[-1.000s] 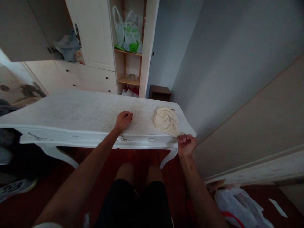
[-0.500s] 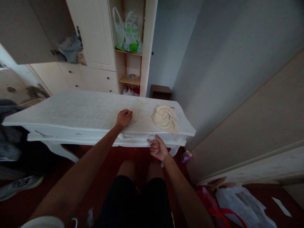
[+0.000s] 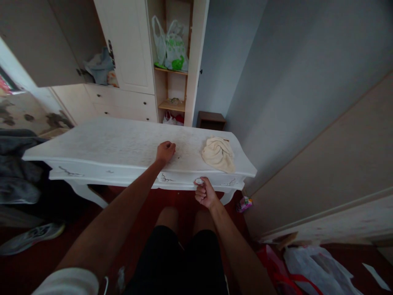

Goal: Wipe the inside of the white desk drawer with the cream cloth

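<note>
While the left hand rests fisted on the white table, the right hand grips its drawer knob.
A crumpled cream cloth lies near the table's right end.

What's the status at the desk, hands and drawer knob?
Right hand closed on the drawer knob. Left hand fisted on the desk top. Drawer looks shut. Cloth lies apart, right of both hands.
</note>
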`<state>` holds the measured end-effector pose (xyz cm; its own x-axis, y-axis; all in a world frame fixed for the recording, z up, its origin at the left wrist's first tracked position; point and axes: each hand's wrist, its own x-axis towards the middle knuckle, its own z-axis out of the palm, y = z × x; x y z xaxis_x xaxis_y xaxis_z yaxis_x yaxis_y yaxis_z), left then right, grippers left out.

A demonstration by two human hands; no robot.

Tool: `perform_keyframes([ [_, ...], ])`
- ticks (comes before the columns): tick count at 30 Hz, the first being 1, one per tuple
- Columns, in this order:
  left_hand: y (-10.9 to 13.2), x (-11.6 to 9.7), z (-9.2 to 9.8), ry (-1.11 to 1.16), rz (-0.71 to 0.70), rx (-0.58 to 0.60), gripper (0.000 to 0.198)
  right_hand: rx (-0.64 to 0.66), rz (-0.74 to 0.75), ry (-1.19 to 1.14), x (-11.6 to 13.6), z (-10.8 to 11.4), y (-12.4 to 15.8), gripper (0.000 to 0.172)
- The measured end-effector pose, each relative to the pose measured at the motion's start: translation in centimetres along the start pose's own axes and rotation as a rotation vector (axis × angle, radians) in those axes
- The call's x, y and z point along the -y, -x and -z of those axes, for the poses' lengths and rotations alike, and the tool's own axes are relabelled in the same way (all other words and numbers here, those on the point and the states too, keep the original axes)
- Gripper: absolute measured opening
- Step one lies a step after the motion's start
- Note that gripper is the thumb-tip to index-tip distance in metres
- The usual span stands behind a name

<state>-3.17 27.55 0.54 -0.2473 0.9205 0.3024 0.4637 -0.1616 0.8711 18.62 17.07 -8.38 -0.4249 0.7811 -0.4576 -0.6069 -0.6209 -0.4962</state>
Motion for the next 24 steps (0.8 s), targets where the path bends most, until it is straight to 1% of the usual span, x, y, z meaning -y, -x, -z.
perform_keyframes([
  [4, -0.1, 0.0, -0.1, -0.006, 0.018, -0.012, 0.023, -0.023, 0.009, 0.022, -1.1, 0.1, 0.8, 0.031],
  [8, -0.2, 0.0, -0.1, 0.000, 0.039, -0.018, 0.022, -0.056, 0.070, 0.064, -2.8, 0.3, 2.4, 0.033],
  [14, -0.2, 0.0, -0.1, 0.026, 0.060, -0.026, 0.021, -0.150, 0.146, 0.120, -6.1, 1.0, 5.6, 0.036],
  [19, -0.1, 0.0, -0.1, 0.047, 0.059, -0.028, 0.020, -0.161, 0.211, 0.138, -9.1, 1.8, 8.5, 0.038],
  [24, 0.0, 0.2, -0.1, 0.069, 0.060, -0.031, 0.020, -0.273, 0.227, 0.187, -12.0, 2.2, 11.6, 0.046],
])
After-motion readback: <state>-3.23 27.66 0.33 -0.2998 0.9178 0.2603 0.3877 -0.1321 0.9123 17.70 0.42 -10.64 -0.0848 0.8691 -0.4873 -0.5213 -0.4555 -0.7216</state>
